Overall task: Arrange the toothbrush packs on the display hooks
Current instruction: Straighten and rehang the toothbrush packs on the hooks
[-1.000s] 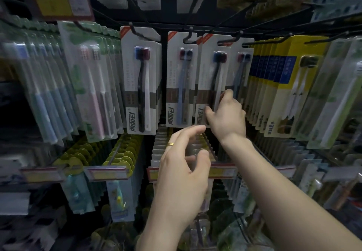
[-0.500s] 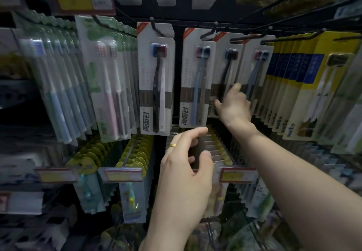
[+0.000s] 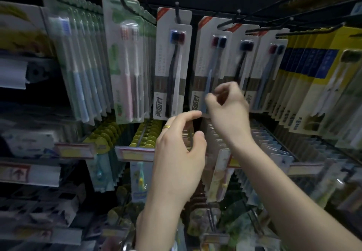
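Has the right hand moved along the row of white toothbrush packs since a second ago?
Yes. The right hand has moved left: a second ago it was at the third white pack; now it is in front of the second white pack, at its lower edge.

Both forearms are bare, with no sleeve showing anywhere along them. The left hand wears a plain gold band on one finger. The right hand wears nothing; its nails are short.

dim light | black wire rack | yellow price tags
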Demonstrator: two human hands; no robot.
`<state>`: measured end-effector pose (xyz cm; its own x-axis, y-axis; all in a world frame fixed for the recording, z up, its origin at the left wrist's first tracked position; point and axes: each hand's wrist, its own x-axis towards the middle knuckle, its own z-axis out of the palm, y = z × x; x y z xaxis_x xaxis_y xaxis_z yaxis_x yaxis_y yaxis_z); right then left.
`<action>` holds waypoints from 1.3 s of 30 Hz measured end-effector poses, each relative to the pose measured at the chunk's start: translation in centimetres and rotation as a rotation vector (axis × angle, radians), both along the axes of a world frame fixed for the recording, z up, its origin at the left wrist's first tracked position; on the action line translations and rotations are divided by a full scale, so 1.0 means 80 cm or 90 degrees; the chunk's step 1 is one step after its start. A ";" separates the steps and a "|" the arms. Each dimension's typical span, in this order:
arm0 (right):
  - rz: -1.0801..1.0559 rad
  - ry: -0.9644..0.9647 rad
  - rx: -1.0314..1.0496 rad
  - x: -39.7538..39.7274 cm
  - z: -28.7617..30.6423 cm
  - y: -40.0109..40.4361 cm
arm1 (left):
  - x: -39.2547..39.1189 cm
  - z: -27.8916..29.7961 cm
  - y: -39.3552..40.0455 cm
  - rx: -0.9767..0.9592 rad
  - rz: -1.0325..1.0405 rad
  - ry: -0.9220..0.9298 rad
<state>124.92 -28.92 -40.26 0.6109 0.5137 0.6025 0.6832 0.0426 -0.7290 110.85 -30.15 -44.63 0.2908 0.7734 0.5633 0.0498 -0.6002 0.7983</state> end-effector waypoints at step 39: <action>0.430 0.282 -0.027 -0.098 -0.003 -0.068 | -0.052 0.012 0.013 -0.094 -0.004 -0.170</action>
<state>117.10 -34.36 -40.48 0.3376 0.8741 0.3494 0.1670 0.3097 -0.9361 106.68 -29.10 -43.67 0.1530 0.8509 0.5026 -0.1765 -0.4768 0.8611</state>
